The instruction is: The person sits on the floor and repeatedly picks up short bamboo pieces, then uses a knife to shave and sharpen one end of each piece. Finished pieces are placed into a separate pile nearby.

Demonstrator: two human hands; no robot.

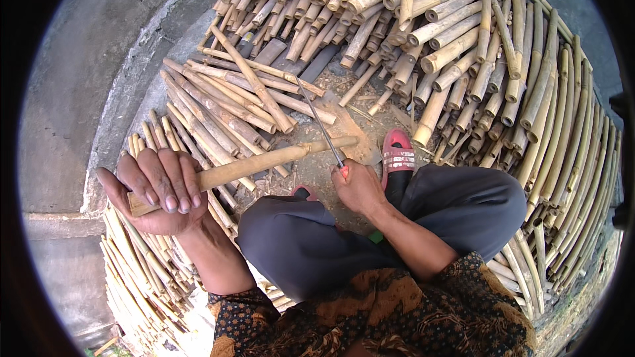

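Observation:
At the left, my left hand is closed around one end of a bamboo pole, its fingers curled over the top. The pole slants up to the right, and its far end is above the ground in front of my knees. My right hand grips the red handle of a hand saw. Seen nearly edge-on, the saw's long thin blade points away and to the left, crossing the pole near its far end. Whether blade and pole touch I cannot tell.
Cut bamboo is stacked high ahead and along the right. More loose poles lie at the left. Brown sawdust covers the ground beyond the pole. A red sandal is on my foot, and my bent legs are close below the saw.

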